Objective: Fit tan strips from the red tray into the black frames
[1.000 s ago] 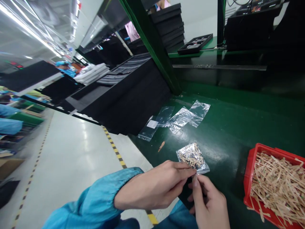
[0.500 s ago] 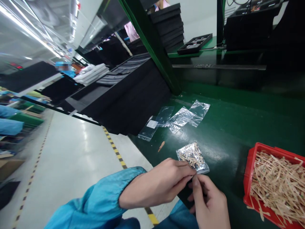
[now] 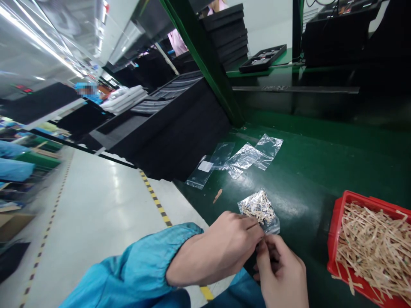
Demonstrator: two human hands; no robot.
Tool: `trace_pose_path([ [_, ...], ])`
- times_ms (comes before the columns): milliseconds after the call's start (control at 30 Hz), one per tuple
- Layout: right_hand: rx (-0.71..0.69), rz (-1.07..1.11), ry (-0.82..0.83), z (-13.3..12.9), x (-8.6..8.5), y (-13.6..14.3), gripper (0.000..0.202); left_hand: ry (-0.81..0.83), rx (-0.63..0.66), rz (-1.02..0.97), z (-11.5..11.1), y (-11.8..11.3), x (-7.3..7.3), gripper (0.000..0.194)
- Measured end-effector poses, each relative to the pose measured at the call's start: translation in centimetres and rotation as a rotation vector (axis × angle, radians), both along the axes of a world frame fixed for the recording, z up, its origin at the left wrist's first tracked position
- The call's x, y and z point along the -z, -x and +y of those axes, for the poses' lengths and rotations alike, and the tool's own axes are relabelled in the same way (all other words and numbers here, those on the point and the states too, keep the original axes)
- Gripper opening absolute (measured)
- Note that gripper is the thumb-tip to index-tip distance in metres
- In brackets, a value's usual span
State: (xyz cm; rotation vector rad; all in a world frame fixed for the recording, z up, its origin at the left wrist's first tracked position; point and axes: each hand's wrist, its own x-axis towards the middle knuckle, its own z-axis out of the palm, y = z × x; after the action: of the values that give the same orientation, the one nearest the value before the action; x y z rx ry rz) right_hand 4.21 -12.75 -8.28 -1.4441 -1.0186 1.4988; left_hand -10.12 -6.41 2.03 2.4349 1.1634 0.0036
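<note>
My left hand (image 3: 226,248), in a blue sleeve, is closed with its fingertips against those of my right hand (image 3: 282,267). Both are pinched together at the near edge of the table, and whatever lies between the fingertips is hidden or too small to name. Just beyond them rests a clear plastic bag (image 3: 271,226) holding many small tan strips (image 3: 258,206). To the right stands a red bin (image 3: 334,239) heaped with thin tan paper-like strips (image 3: 375,250).
Several clear plastic bags (image 3: 245,158) lie flat on the green table (image 3: 308,171), one with a white label (image 3: 205,166). A brown scrap (image 3: 217,196) is near the table's left edge. Stacked black trays (image 3: 180,124) and a green post (image 3: 205,55) border the left side.
My left hand has shifted slightly right, its fingers now curled over the right fingertips. The thin bit that showed between the fingertips is now hidden.
</note>
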Motion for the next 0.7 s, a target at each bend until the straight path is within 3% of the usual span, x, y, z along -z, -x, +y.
trace_pose_path([
  [300, 0.033, 0.015, -0.030, 0.1, -0.5, 0.1, 0.028, 0.009, -0.062, -0.020, -0.2, -0.2, 0.1, 0.020],
  [700, 0.039, 0.102, 0.028, 0.5, -1.2, -0.4, 0.029, -0.100, -0.180, -0.114, -1.4, -0.6, 1.7, 0.024],
])
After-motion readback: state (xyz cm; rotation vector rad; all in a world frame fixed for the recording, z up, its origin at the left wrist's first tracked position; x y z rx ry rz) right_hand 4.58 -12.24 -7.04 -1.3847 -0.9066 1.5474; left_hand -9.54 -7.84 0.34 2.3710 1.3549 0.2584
